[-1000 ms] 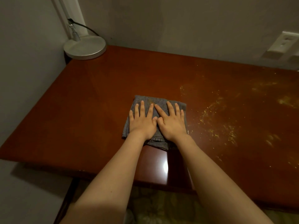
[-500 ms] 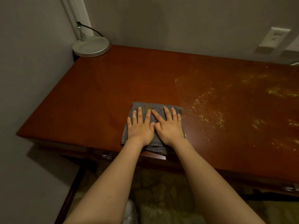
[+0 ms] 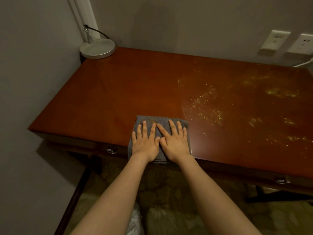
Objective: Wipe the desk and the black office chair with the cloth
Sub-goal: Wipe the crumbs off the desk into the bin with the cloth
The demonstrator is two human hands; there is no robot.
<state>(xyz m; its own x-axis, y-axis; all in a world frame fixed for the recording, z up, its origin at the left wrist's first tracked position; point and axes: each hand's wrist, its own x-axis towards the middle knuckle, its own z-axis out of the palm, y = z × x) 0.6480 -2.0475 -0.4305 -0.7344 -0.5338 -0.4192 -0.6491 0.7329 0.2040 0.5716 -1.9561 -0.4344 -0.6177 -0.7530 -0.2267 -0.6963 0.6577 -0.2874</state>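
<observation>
Cloth [image 3: 162, 120], grey and folded, lies flat at the near edge of the surface [image 3: 118, 99], directly beneath both hands. Left hand [image 3: 145, 145] and right hand [image 3: 175, 145] press on it side by side, fingers straight, thumbs touching. Yellow specks [image 3: 206, 106] lie right of the right hand.

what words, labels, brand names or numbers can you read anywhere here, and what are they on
No text can be read in this view.
The grey cloth, the desk and the lamp base show no print.
The left wall plate and the right wall plate are too blurred to show any marking.
The drawer pull shows no text.
</observation>
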